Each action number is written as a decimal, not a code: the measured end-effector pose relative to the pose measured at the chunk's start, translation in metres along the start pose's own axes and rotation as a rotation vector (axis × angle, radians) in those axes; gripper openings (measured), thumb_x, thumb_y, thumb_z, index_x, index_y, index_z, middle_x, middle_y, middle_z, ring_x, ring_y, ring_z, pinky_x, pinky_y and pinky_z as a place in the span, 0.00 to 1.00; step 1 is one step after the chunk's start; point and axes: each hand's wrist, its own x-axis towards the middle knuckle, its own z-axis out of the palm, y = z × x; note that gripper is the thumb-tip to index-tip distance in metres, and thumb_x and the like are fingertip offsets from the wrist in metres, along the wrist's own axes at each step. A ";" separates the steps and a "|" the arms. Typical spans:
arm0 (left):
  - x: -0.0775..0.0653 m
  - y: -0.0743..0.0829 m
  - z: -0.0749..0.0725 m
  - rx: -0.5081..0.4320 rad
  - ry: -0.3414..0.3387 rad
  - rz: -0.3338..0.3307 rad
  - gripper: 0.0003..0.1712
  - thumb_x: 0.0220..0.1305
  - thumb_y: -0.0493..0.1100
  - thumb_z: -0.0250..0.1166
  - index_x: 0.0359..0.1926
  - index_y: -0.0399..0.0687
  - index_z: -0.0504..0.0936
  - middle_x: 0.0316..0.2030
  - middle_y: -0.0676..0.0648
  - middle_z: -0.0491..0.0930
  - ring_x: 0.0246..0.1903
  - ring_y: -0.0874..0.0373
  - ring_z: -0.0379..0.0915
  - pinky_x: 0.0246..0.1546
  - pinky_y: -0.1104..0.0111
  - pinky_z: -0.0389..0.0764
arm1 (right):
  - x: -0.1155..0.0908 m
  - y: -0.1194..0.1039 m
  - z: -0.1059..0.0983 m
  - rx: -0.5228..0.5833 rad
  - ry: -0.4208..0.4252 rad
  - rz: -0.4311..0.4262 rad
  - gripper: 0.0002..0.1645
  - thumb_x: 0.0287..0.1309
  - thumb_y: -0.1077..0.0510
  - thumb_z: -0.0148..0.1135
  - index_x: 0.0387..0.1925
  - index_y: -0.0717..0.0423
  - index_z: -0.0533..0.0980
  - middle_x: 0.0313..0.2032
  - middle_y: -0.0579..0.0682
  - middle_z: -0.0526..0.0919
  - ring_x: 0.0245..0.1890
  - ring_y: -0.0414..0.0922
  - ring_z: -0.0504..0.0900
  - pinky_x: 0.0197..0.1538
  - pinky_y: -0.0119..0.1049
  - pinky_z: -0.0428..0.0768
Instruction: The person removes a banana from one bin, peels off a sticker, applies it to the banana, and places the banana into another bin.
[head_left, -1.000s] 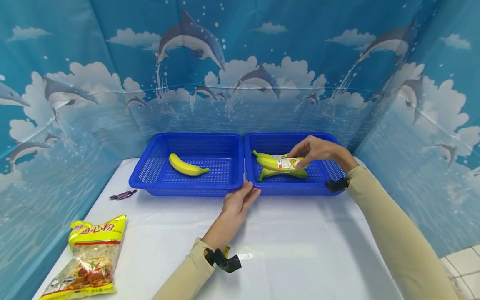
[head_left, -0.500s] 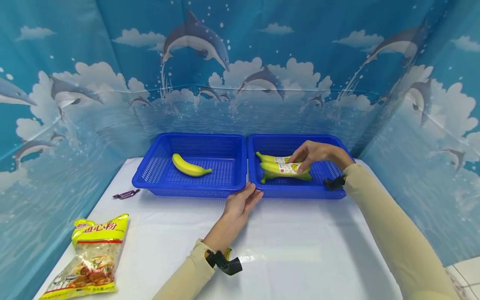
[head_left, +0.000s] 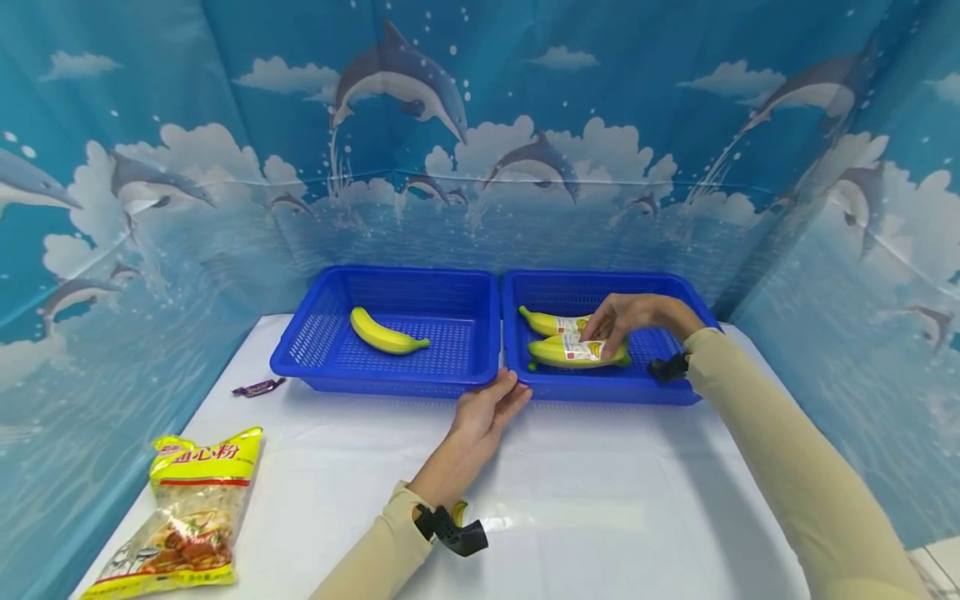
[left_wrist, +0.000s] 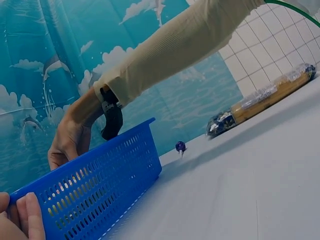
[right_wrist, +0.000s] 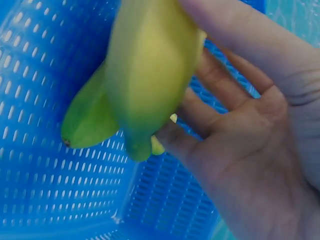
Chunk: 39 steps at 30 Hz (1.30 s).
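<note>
Inside the right blue basket (head_left: 600, 390), my right hand (head_left: 626, 318) pinches a yellow banana (head_left: 551, 352) with a white label band. It lies level over another, greener banana (right_wrist: 90, 115), mostly hidden beneath it. A further labelled banana (head_left: 542, 322) rests just behind. At the front left corner of this basket, my left hand (head_left: 480, 410) grips the rim; in the left wrist view its fingers (left_wrist: 34, 215) bend over the outer wall. The left blue basket (head_left: 390, 388) stands beside it and has one unlabelled banana (head_left: 384, 335) in it.
A yellow pasta bag (head_left: 191, 508) and a purple wrapped candy (head_left: 258, 388) lie on the white table (head_left: 600, 483) at left. A small yellow thing (head_left: 459, 512) shows behind my left wrist. The left wrist view has a long clear-wrapped brown pack (left_wrist: 265, 100).
My right hand has lowered the labelled banana toward the front of the right basket, onto the greener one. My left hand keeps its place at the rim; the view shifts slightly.
</note>
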 end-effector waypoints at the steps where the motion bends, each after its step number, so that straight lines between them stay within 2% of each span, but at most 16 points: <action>1: 0.000 -0.001 0.000 -0.002 -0.002 -0.002 0.09 0.73 0.27 0.67 0.51 0.34 0.80 0.38 0.43 0.84 0.36 0.55 0.87 0.55 0.60 0.89 | 0.000 0.000 0.001 0.000 -0.006 0.004 0.28 0.61 0.66 0.79 0.62 0.68 0.82 0.71 0.67 0.75 0.63 0.59 0.82 0.56 0.45 0.89; 5: -0.001 -0.001 -0.002 -0.009 0.001 -0.002 0.08 0.72 0.27 0.67 0.49 0.34 0.80 0.37 0.43 0.84 0.35 0.56 0.87 0.53 0.61 0.90 | 0.001 0.001 0.005 -0.007 -0.020 0.015 0.28 0.60 0.66 0.79 0.62 0.67 0.83 0.62 0.62 0.84 0.50 0.49 0.87 0.53 0.42 0.89; 8: -0.001 -0.001 -0.002 -0.004 0.001 0.005 0.08 0.72 0.27 0.67 0.49 0.34 0.80 0.36 0.43 0.84 0.35 0.56 0.88 0.52 0.61 0.90 | 0.001 0.000 0.007 0.006 -0.032 0.022 0.27 0.60 0.67 0.78 0.61 0.69 0.82 0.58 0.60 0.87 0.47 0.46 0.87 0.54 0.42 0.89; 13: -0.001 -0.002 -0.001 0.010 -0.003 0.003 0.09 0.72 0.27 0.68 0.50 0.34 0.81 0.36 0.43 0.85 0.35 0.56 0.88 0.52 0.61 0.90 | -0.001 0.003 0.010 0.012 -0.037 0.039 0.27 0.61 0.68 0.78 0.61 0.72 0.81 0.61 0.62 0.86 0.53 0.49 0.88 0.57 0.43 0.88; 19: -0.003 -0.002 -0.003 0.029 -0.017 0.013 0.06 0.73 0.29 0.68 0.48 0.35 0.82 0.36 0.44 0.86 0.36 0.56 0.88 0.52 0.62 0.90 | 0.001 0.007 0.010 -0.004 -0.070 0.033 0.28 0.60 0.67 0.79 0.61 0.72 0.81 0.58 0.60 0.87 0.51 0.47 0.88 0.56 0.42 0.89; 25: -0.004 -0.001 -0.005 0.041 -0.034 0.021 0.03 0.73 0.31 0.69 0.45 0.37 0.83 0.36 0.45 0.86 0.38 0.56 0.87 0.53 0.62 0.89 | 0.003 0.010 0.007 0.104 -0.105 0.027 0.28 0.64 0.72 0.73 0.63 0.77 0.77 0.57 0.68 0.86 0.56 0.56 0.88 0.59 0.44 0.88; 31: -0.004 -0.001 -0.007 0.044 -0.050 0.022 0.04 0.74 0.29 0.67 0.47 0.35 0.83 0.37 0.45 0.86 0.39 0.56 0.87 0.55 0.61 0.89 | 0.002 0.017 0.006 0.124 -0.094 -0.021 0.26 0.69 0.73 0.68 0.66 0.77 0.75 0.61 0.69 0.84 0.62 0.60 0.85 0.62 0.45 0.86; 39: -0.005 0.000 -0.009 0.046 -0.066 0.010 0.04 0.74 0.31 0.67 0.47 0.37 0.83 0.38 0.44 0.85 0.41 0.55 0.87 0.57 0.62 0.88 | -0.001 0.019 0.007 0.178 -0.065 -0.089 0.30 0.67 0.71 0.71 0.67 0.77 0.74 0.62 0.70 0.83 0.63 0.59 0.85 0.63 0.45 0.86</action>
